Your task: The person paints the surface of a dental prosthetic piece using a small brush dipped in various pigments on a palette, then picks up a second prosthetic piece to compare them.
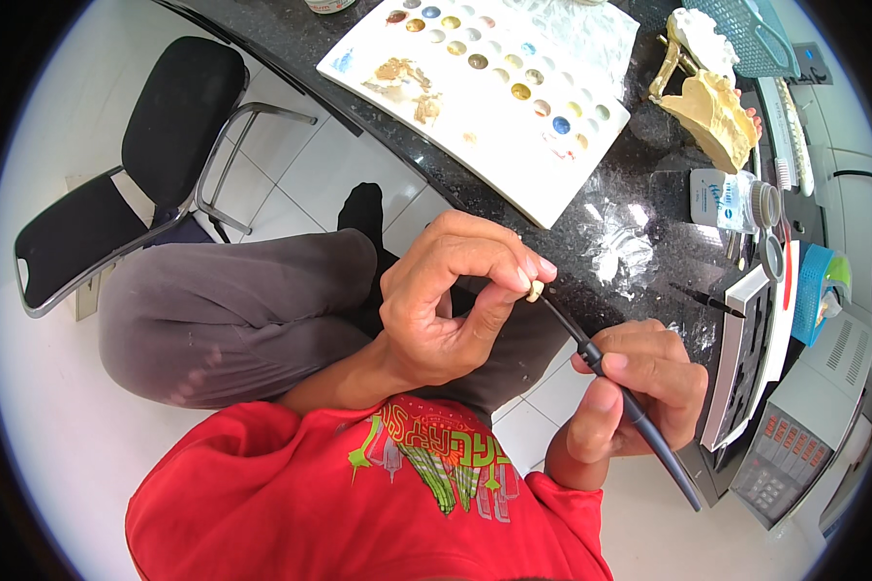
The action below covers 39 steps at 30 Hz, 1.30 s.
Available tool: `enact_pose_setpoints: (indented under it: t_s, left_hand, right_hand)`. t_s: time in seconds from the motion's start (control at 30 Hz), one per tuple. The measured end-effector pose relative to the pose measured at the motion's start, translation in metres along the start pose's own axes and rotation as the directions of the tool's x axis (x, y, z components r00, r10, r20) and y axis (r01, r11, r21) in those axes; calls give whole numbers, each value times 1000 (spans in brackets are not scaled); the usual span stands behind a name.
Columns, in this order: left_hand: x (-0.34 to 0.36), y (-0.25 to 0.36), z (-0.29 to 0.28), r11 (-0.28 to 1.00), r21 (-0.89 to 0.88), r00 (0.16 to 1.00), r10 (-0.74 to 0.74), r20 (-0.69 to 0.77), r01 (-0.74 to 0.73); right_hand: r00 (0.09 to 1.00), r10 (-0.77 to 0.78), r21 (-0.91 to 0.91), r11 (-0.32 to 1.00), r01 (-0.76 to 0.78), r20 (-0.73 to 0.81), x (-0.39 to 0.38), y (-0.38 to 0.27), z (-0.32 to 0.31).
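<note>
My left hand pinches a small cream-coloured piece, like a tooth crown, between thumb and fingers above the counter's edge. My right hand grips a dark slim-handled brush, its thin tip touching or very close to that piece. A white palette with several small round wells of coloured paste and tan smears lies on the black speckled counter beyond my hands. A second dark brush rests near the right side of the counter.
At the right are yellow-cream dental models, a teal basket, a bottle, a small round mirror, a white-framed tray and a grey machine. A black chair stands on the tiled floor at the left.
</note>
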<state>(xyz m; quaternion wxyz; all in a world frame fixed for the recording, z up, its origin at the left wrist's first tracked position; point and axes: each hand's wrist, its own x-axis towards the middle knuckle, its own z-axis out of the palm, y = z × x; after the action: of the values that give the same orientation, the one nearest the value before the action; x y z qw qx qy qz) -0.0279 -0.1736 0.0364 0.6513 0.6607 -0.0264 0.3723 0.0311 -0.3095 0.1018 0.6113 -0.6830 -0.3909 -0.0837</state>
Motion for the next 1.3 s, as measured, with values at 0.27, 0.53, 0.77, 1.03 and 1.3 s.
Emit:
enact_pose_setpoints:
  t_s: [0.27,0.53,0.77,1.03,1.3]
  left_hand:
    - [-1,1,1,1000,7,1000,0,-3,0]
    - [1,2,-3,1000,18,1000,7,14,-7]
    - [2,4,11,996,-60,991,-69,-118,62]
    - [-4,7,18,994,42,987,-94,-132,101]
    - [-5,13,12,989,79,984,-115,-136,127]
  right_hand:
    - [1000,2,-15,1000,-2,-8,1,-1,1]
    - [1000,-3,-23,1000,2,-31,0,-2,1]
    - [999,-24,-85,996,20,-48,1,0,-7]
    - [955,18,-65,997,-39,-297,-41,-37,-65]
    - [494,-101,-444,618,-649,-863,-109,-75,-227]
